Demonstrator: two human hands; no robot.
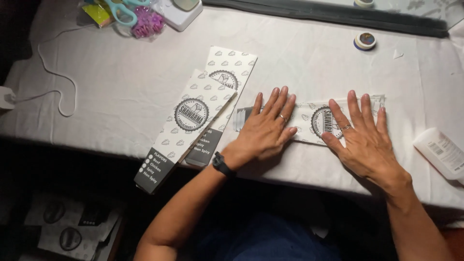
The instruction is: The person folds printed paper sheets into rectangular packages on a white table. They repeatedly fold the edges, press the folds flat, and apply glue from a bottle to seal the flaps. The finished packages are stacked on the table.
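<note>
Hands lie flat and spread, palms down, on a printed paper sleeve (314, 123) that rests on the worktop (121, 87) near its front edge. Left hand (267, 128) covers the sleeve's left end, fingers together and extended; right hand (363, 135) covers its right end, fingers fanned. Neither hand pinches anything; this pressure appears to hold the sleeve flat, likely to set a crease or a bond. Left of the sleeve, two more sleeves (195, 118) of the same print lie overlapped at a slant, one overhanging the worktop edge, seemingly stacked aside within reach. Right of the sleeve, a white bottle (442, 152) lies on its side. Behind the sleeve sits a small round tape roll (365, 41). Far behind and left of the sleeve are scissors (121, 12) and a white cord (58, 82).
</note>
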